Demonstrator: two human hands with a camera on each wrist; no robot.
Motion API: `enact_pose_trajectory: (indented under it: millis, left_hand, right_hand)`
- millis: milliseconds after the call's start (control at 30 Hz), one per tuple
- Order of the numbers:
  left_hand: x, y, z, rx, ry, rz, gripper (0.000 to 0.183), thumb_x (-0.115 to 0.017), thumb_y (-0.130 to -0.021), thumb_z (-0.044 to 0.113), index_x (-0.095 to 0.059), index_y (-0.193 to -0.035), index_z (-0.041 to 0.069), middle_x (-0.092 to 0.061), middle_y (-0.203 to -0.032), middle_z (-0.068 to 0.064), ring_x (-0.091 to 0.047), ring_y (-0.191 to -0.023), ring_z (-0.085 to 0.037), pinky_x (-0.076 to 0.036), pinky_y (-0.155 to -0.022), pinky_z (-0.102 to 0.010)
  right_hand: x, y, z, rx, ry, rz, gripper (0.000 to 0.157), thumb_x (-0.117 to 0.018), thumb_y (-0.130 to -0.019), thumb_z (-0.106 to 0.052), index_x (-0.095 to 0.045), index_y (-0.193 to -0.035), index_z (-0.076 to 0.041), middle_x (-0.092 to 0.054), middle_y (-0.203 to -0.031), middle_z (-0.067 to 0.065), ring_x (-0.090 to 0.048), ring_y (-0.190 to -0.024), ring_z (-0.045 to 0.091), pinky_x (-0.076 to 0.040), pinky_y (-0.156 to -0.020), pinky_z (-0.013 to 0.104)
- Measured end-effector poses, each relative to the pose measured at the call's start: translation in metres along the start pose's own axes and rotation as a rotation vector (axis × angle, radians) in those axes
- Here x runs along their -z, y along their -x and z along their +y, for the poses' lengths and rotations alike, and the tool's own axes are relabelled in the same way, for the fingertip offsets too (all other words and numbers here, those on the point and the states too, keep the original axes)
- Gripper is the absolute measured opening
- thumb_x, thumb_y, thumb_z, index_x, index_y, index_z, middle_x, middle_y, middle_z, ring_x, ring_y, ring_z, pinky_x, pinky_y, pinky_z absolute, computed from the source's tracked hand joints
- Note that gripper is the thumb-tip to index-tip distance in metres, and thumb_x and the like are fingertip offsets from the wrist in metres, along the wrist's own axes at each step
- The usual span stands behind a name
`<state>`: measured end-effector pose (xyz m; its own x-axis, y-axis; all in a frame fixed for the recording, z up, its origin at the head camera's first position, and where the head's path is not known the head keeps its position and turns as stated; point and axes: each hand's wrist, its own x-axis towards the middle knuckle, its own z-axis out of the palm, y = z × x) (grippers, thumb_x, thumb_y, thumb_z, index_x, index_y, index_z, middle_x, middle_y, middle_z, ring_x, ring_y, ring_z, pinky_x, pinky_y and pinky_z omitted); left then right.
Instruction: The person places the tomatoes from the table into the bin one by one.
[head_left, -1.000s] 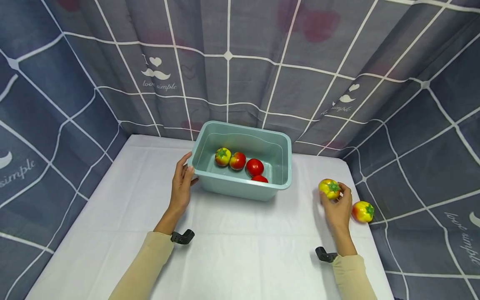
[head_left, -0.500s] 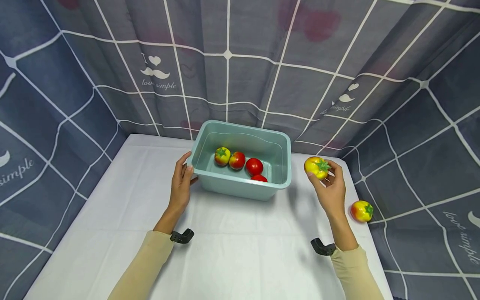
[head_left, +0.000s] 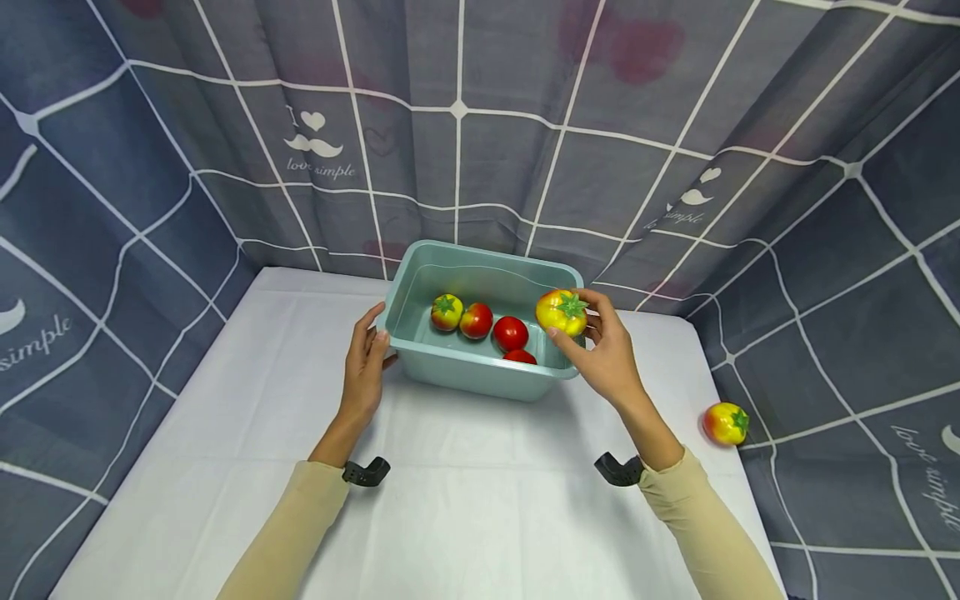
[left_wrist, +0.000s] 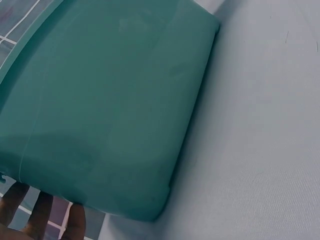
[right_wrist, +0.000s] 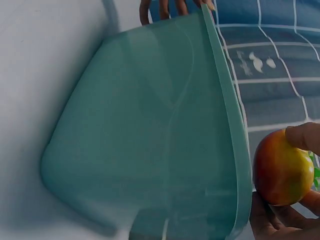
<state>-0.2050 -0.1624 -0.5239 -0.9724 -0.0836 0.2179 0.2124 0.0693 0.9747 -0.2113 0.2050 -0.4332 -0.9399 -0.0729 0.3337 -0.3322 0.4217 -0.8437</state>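
Note:
My right hand (head_left: 609,350) holds a yellow-and-red tomato (head_left: 561,312) with a green calyx over the right end of a pale green plastic bin (head_left: 480,379). In the right wrist view, thumb and fingers grip this tomato (right_wrist: 282,167) just above the bin's rim (right_wrist: 232,115). At the bin's left end, my left hand (head_left: 363,375) grips the near corner, the thumb at the rim and the fingers along the outer side. Inside the bin lie a yellow-green tomato (head_left: 447,312), a red-yellow tomato (head_left: 476,321) and two red tomatoes (head_left: 511,333), one partly hidden by the front wall.
Another yellow-and-red tomato (head_left: 725,423) lies near the right edge of the white-covered table (head_left: 465,500). Grey checked curtains (head_left: 495,158) hang behind the bin and along both sides.
My right hand has lifted the tomato from the table's right side and carried it left, over the bin's right end. The left hand and the bin have stayed in place.

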Motion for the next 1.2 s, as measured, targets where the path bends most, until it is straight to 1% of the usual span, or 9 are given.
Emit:
enact_pose_trajectory:
  millis: [133,233,300,367,500,633,800,1033,1200]
  left_hand:
    - [0.000,0.000,0.000,-0.001,0.004,0.000,0.049,-0.044,-0.117,0.036,-0.038,-0.166,0.037,-0.050,-0.165,-0.007,-0.050,-0.149,-0.047,-0.049,-0.114,-0.071]
    - [0.000,0.000,0.000,-0.002,0.010,0.001,0.049,-0.044,-0.117,0.037,-0.038,-0.166,0.036,-0.049,-0.166,-0.007,-0.049,-0.150,-0.047,-0.049,-0.114,-0.072]
    - [0.000,0.000,-0.001,-0.002,0.012,0.002,0.049,-0.045,-0.117,0.037,-0.038,-0.166,0.036,-0.049,-0.165,-0.007,-0.049,-0.150,-0.047,-0.049,-0.114,-0.072]
    - [0.000,0.000,-0.001,0.001,0.013,-0.001,0.049,-0.045,-0.117,0.037,-0.038,-0.166,0.036,-0.049,-0.165,-0.007,-0.049,-0.150,-0.046,-0.049,-0.114,-0.072]
    - [-0.001,0.000,-0.002,0.006,0.013,-0.004,0.050,-0.045,-0.117,0.037,-0.037,-0.166,0.036,-0.048,-0.166,-0.007,-0.050,-0.150,-0.046,-0.048,-0.115,-0.071]
    - [0.000,0.000,-0.002,0.005,0.007,-0.006,0.050,-0.044,-0.117,0.037,-0.036,-0.167,0.037,-0.047,-0.167,-0.007,-0.049,-0.150,-0.046,-0.048,-0.116,-0.070]
    - [0.000,-0.001,-0.001,-0.002,-0.001,-0.004,0.050,-0.044,-0.117,0.036,-0.036,-0.166,0.037,-0.048,-0.167,-0.007,-0.049,-0.150,-0.046,-0.049,-0.115,-0.070]
    - [0.000,-0.002,0.001,0.005,-0.003,-0.002,0.048,-0.045,-0.117,0.037,-0.039,-0.165,0.039,-0.048,-0.166,-0.005,-0.049,-0.150,-0.045,-0.049,-0.114,-0.070]
    - [-0.001,0.000,0.001,0.011,-0.006,0.007,0.048,-0.045,-0.117,0.036,-0.040,-0.164,0.039,-0.049,-0.165,-0.004,-0.053,-0.147,-0.034,-0.051,-0.114,-0.069]
  right_hand:
    - [-0.010,-0.010,-0.006,0.022,0.029,-0.072,0.066,-0.085,-0.094,-0.021,-0.052,-0.151,-0.013,-0.059,-0.151,0.007,-0.067,-0.121,0.028,-0.055,-0.102,0.015]
    - [-0.016,-0.016,-0.008,0.017,0.066,-0.115,0.067,-0.085,-0.094,-0.024,-0.052,-0.151,-0.014,-0.059,-0.150,0.008,-0.069,-0.124,0.029,-0.059,-0.106,0.029]
    - [-0.020,-0.020,-0.008,0.011,0.084,-0.138,0.068,-0.085,-0.094,-0.025,-0.052,-0.152,-0.013,-0.059,-0.150,0.009,-0.069,-0.127,0.031,-0.059,-0.109,0.040]
    - [-0.023,-0.022,-0.008,0.008,0.095,-0.153,0.069,-0.085,-0.094,-0.025,-0.051,-0.153,-0.012,-0.060,-0.149,0.011,-0.068,-0.129,0.032,-0.058,-0.111,0.047]
    - [-0.028,-0.023,-0.008,0.003,0.113,-0.170,0.068,-0.085,-0.094,-0.028,-0.052,-0.151,-0.012,-0.061,-0.148,0.010,-0.066,-0.131,0.032,-0.056,-0.113,0.050]
    - [-0.030,-0.020,-0.007,0.006,0.149,-0.175,0.065,-0.084,-0.095,-0.030,-0.053,-0.150,-0.013,-0.060,-0.151,0.010,-0.061,-0.138,0.033,-0.052,-0.119,0.052]
    - [-0.027,-0.017,-0.006,0.019,0.165,-0.131,0.060,-0.083,-0.096,-0.029,-0.056,-0.148,-0.015,-0.060,-0.150,0.012,-0.060,-0.140,0.035,-0.051,-0.119,0.054]
    - [-0.015,-0.012,-0.003,0.050,0.135,-0.049,0.054,-0.083,-0.095,-0.022,-0.061,-0.145,-0.015,-0.063,-0.145,0.006,-0.063,-0.136,0.029,-0.053,-0.116,0.052]
    - [-0.002,-0.004,0.008,0.070,0.085,0.034,0.052,-0.082,-0.096,-0.017,-0.062,-0.144,-0.011,-0.064,-0.144,0.009,-0.063,-0.135,0.031,-0.052,-0.116,0.053]
